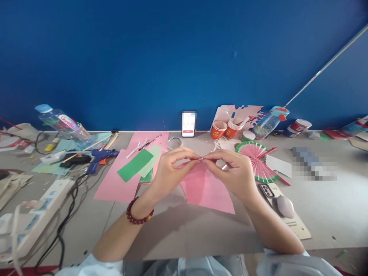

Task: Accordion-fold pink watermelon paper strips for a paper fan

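My left hand (pixel 175 168) and my right hand (pixel 230 168) meet fingertip to fingertip over the middle of the table. Both pinch a narrow, pale edge of pink paper between thumb and forefinger. Right below them spreads a pink paper sheet (pixel 209 191), partly shaded by my hands; I cannot tell whether the pinched edge belongs to it. To the left of my left hand, a dark green paper strip (pixel 135 165) and a pale green strip (pixel 152 159) lie on more pink paper (pixel 112 188). A roll of clear tape (pixel 174 143) sits behind my left hand.
A watermelon-patterned paper fan (pixel 258 161), red paper cups (pixel 219 130) and a mouse (pixel 285 207) on a phone-printed pad are at right. Leftward lie a blue glue gun (pixel 100 159), a power strip (pixel 43 214) with cables and a tilted bottle (pixel 63 122). A phone (pixel 188 124) leans against the blue wall.
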`<state>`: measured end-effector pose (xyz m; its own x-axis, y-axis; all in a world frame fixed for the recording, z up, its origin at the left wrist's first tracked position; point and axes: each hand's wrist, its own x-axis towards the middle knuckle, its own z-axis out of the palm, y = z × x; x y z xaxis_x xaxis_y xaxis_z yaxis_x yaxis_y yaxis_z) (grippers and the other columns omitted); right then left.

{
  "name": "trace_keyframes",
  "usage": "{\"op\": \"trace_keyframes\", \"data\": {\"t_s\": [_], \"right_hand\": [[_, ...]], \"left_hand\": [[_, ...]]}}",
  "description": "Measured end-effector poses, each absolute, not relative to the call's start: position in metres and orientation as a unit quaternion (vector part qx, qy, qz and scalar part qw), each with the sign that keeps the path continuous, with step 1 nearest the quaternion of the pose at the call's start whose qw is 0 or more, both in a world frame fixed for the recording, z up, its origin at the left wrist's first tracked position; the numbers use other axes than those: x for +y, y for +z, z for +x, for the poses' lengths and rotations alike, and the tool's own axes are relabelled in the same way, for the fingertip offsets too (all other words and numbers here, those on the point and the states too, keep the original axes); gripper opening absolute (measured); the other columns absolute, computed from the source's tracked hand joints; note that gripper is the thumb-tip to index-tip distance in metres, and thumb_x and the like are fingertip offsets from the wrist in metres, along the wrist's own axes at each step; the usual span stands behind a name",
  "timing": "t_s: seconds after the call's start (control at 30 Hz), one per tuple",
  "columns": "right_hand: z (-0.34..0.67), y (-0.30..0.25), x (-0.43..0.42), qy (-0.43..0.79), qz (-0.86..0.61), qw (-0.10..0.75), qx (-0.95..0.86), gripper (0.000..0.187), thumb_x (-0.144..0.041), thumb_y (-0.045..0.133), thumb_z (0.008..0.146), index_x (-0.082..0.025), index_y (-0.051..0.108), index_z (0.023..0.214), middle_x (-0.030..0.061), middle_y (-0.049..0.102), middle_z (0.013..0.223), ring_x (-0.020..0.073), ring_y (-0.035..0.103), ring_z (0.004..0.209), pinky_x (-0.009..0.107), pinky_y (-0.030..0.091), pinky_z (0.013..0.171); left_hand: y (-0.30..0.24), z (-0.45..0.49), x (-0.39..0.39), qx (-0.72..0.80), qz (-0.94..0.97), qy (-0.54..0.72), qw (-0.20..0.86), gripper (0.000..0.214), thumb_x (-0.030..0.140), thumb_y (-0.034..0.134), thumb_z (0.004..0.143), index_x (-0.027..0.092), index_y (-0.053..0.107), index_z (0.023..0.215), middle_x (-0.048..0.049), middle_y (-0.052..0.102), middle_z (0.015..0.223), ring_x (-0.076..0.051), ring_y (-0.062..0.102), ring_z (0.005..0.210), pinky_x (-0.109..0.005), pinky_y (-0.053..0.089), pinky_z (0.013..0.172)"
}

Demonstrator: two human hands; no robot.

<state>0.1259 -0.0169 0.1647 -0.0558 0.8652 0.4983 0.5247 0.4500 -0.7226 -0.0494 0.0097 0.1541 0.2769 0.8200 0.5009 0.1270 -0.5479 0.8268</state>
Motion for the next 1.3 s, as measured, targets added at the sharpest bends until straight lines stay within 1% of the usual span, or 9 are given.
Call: {"op": "trace_keyframes", "data": {"t_s": [0.1, 0.2, 0.4, 0.53, 0.67, 0.8, 0.97, 1.1, 1.3], "right_hand": [[0.1264, 0.1647, -0.0171, 0.195, -0.490, 0.478, -0.703, 0.008, -0.024, 0.064, 0.079, -0.024, 0.072, 0.080, 0.0017, 0.071, 0.076, 0.0163, 0.063, 0.067, 0.031, 0.052, 0.062], [0.1266, 0.1641, -0.0153, 0.223, -0.485, 0.483, -0.694, 0.007, -0.024, 0.065, 0.079, -0.023, 0.071, 0.080, 0.0015, 0.071, 0.075, 0.0154, 0.062, 0.066, 0.029, 0.051, 0.060], [0.1272, 0.1635, -0.0114, 0.266, -0.470, 0.482, -0.690, 0.008, -0.027, 0.065, 0.079, -0.022, 0.071, 0.080, 0.0034, 0.070, 0.076, 0.0161, 0.061, 0.067, 0.030, 0.050, 0.059], [0.1277, 0.1628, -0.0101, 0.268, -0.450, 0.494, -0.694, 0.007, -0.024, 0.063, 0.079, -0.022, 0.069, 0.077, 0.0033, 0.067, 0.077, 0.0154, 0.059, 0.068, 0.029, 0.049, 0.058], [0.1261, 0.1614, -0.0112, 0.261, -0.448, 0.499, -0.694, 0.006, -0.019, 0.061, 0.078, -0.022, 0.066, 0.076, 0.0022, 0.065, 0.075, 0.0146, 0.058, 0.067, 0.028, 0.047, 0.056], [0.1255, 0.1616, -0.0128, 0.253, -0.446, 0.508, -0.692, 0.007, -0.016, 0.061, 0.077, -0.021, 0.065, 0.074, 0.0018, 0.064, 0.074, 0.0150, 0.058, 0.068, 0.028, 0.046, 0.057], [0.1287, 0.1666, -0.0136, 0.295, -0.441, 0.487, -0.693, 0.009, -0.024, 0.062, 0.081, -0.022, 0.070, 0.080, 0.0043, 0.069, 0.080, 0.0172, 0.062, 0.074, 0.030, 0.049, 0.062], [0.1309, 0.1689, -0.0145, 0.329, -0.457, 0.463, -0.684, 0.012, -0.028, 0.063, 0.081, -0.021, 0.072, 0.087, 0.0052, 0.071, 0.083, 0.0176, 0.064, 0.074, 0.029, 0.051, 0.061], [0.1301, 0.1671, -0.0160, 0.293, -0.478, 0.473, -0.680, 0.008, -0.026, 0.065, 0.079, -0.020, 0.069, 0.080, 0.0036, 0.070, 0.076, 0.0154, 0.062, 0.067, 0.027, 0.049, 0.057]], "left_hand": [[0.1531, -0.0480, 0.0079, 0.330, 0.720, 0.507, 0.340, 0.007, 0.023, 0.065, 0.082, 0.021, 0.072, 0.082, -0.0034, 0.070, 0.081, -0.016, 0.065, 0.076, -0.027, 0.056, 0.065], [0.1510, -0.0477, 0.0093, 0.326, 0.710, 0.510, 0.359, 0.005, 0.022, 0.066, 0.081, 0.021, 0.072, 0.080, -0.0028, 0.070, 0.080, -0.015, 0.065, 0.075, -0.027, 0.055, 0.066], [0.1505, -0.0479, 0.0120, 0.311, 0.703, 0.504, 0.394, 0.005, 0.022, 0.067, 0.080, 0.021, 0.072, 0.078, -0.0025, 0.070, 0.077, -0.015, 0.064, 0.072, -0.028, 0.054, 0.065], [0.1522, -0.0473, 0.0096, 0.317, 0.709, 0.494, 0.391, 0.006, 0.021, 0.067, 0.080, 0.021, 0.072, 0.078, -0.0033, 0.071, 0.079, -0.016, 0.065, 0.074, -0.029, 0.055, 0.066], [0.1545, -0.0460, 0.0058, 0.324, 0.717, 0.490, 0.375, 0.007, 0.018, 0.066, 0.080, 0.021, 0.071, 0.078, -0.0029, 0.070, 0.079, -0.015, 0.064, 0.073, -0.027, 0.055, 0.065], [0.1559, -0.0454, 0.0045, 0.330, 0.722, 0.481, 0.373, 0.007, 0.017, 0.066, 0.080, 0.021, 0.071, 0.078, -0.0018, 0.070, 0.078, -0.014, 0.064, 0.072, -0.026, 0.054, 0.066], [0.1541, -0.0471, 0.0072, 0.312, 0.714, 0.497, 0.383, 0.007, 0.021, 0.065, 0.082, 0.020, 0.070, 0.077, -0.0020, 0.069, 0.077, -0.014, 0.062, 0.072, -0.028, 0.053, 0.067], [0.1524, -0.0475, 0.0083, 0.317, 0.703, 0.510, 0.380, 0.005, 0.022, 0.066, 0.081, 0.020, 0.070, 0.077, -0.0027, 0.068, 0.077, -0.015, 0.062, 0.073, -0.028, 0.052, 0.067], [0.1519, -0.0460, 0.0073, 0.331, 0.682, 0.523, 0.390, 0.004, 0.022, 0.069, 0.078, 0.019, 0.070, 0.076, -0.0030, 0.069, 0.078, -0.015, 0.061, 0.074, -0.028, 0.051, 0.068]]}}
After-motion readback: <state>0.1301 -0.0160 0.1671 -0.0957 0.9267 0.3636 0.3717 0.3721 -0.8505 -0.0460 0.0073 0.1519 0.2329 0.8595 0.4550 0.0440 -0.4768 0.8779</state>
